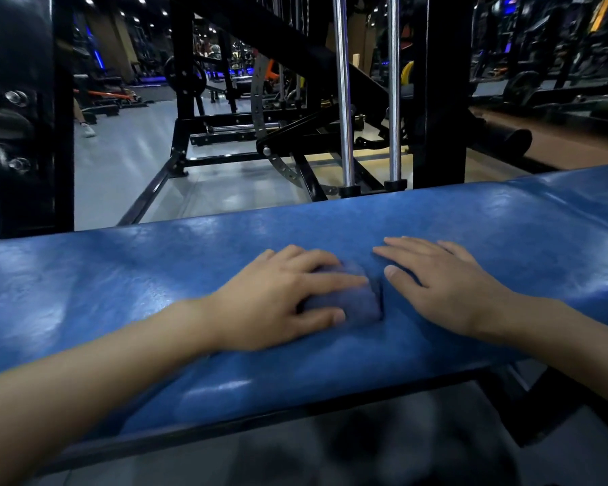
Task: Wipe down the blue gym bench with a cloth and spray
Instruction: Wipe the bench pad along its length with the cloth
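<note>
Blue padding of the bench (120, 275) runs across before us. Our left hand (281, 299) curls over the bunched cloth (351, 303), thumb pinching its near side. Our right hand (446, 289) lies flat just beside it, fingers spread. Bare pad stretches both ways, its far edge near our fingertips.

Blue cloth (353, 305) mostly hidden under the left hand (278, 299) gripping it, blue bench (120, 292) cut off by the left and right picture edges, left forearm (85, 380) smeared by blur, floor (383, 450) below the bench's near edge a dark blur, far machines (558, 47) too dim to tell.
</note>
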